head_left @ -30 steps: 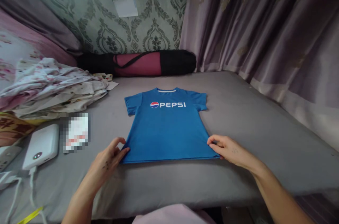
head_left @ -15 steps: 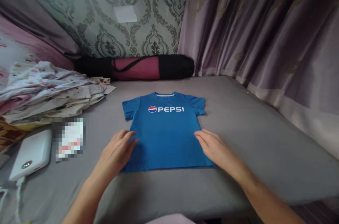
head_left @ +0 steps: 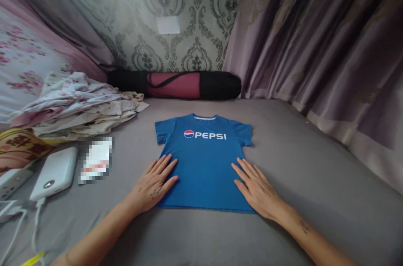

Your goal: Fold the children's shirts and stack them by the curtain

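A blue T-shirt (head_left: pixel 204 165) with a white PEPSI print and a round logo lies flat, front up, its collar pointing away from me. My left hand (head_left: pixel 157 184) rests flat on its lower left edge, fingers stretched out. On the lower right edge lies my right hand (head_left: pixel 256 188), also flat with the fingers extended. Neither hand grips the cloth. Both short sleeves are spread out to the sides, and the hem faces me.
The shirt lies on a grey sheet (head_left: pixel 201 236). At left are a white power bank (head_left: pixel 55 171) with a cable, a power strip (head_left: pixel 14 182), a blurred-out packet (head_left: pixel 96 160) and heaped floral cloth (head_left: pixel 78 100). A black-and-maroon rolled bag (head_left: pixel 176 85) lies along the wall; curtains (head_left: pixel 299 48) hang at right.
My hands have gone from bent fingers at the shirt's side edges to lying flat with fingers spread on it. The camera view has shifted a little, bringing the power strip into sight.
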Motion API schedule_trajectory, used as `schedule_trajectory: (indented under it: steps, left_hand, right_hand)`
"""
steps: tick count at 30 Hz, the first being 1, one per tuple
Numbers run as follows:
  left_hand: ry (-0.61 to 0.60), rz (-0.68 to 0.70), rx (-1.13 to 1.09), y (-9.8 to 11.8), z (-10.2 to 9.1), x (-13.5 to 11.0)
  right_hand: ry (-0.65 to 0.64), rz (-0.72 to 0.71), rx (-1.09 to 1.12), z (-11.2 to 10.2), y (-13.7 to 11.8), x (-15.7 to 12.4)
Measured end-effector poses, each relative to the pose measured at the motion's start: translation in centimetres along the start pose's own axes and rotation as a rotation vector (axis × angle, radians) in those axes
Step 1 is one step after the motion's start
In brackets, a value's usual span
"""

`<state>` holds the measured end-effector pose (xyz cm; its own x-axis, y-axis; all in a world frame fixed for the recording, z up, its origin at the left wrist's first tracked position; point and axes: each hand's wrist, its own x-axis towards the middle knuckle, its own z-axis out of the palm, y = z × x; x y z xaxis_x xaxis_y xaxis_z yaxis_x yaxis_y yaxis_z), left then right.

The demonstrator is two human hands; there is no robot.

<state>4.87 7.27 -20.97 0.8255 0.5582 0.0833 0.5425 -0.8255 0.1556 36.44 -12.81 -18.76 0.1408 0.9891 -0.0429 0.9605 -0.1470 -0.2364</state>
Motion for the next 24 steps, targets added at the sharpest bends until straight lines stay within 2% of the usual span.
schedule_trajectory:
  steps: [3, 5, 7, 9, 12, 14, 18, 21, 24]
  left_hand:
    - [-0.032, 0.038, -0.041, -1.7, -1.2, -0.9]
    - [-0.078, 0.044, -0.078, -2.1, -2.5, 0.1]
    - [-0.103, 0.025, -0.11, -1.7, -3.9, 2.4]
    - [-0.046, 0.026, -0.123, -0.8, -4.5, 5.8]
    - [0.091, 0.1, -0.08, 0.4, -3.2, 10.9]
    - [0.101, 0.0, -0.012, 0.4, -1.2, 13.1]
    - [0.022, -0.102, 0.022, -0.7, 2.0, 14.0]
    - [0.004, -0.099, 0.02, -1.3, 2.1, 13.8]
    - [-0.005, -0.049, -0.053, -1.9, 0.5, 14.9]
  right_hand:
    - [-0.04, -0.003, 0.037, -1.0, 1.4, -1.0]
    - [-0.053, -0.017, 0.042, -2.0, 1.3, -0.6]
    - [-0.015, -0.019, 0.016, -3.0, 0.5, 1.0]
    - [0.076, -0.031, -0.014, -3.3, -0.6, 3.8]
    - [0.164, -0.047, -0.037, -2.4, -1.7, 8.6]
    - [0.156, 0.01, -0.072, -1.1, -1.5, 11.0]
    - [0.1, 0.07, -0.099, 0.9, -0.1, 12.3]
    - [0.096, 0.053, -0.103, 0.9, 0.5, 11.9]
    - [0.086, 0.041, -0.096, -0.4, 0.6, 12.6]
